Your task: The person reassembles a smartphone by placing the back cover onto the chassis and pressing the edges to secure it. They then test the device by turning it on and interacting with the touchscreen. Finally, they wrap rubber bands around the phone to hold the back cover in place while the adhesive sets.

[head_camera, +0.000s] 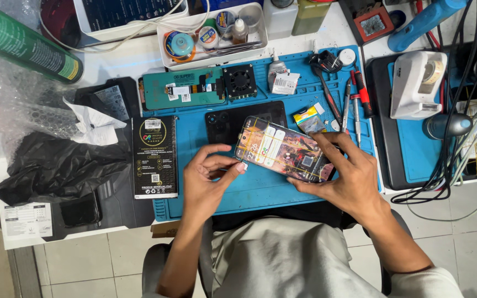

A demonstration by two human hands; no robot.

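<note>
Phone: we held it tilted above the blue mat.
Left hand: pinched its left edge.
Right hand: fingers spread, gripping its right end.

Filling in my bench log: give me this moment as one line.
left hand: pinching phone's left edge | right hand: gripping its right end | phone: screen lit, tilted above blue mat | black box: left of mat
</note>
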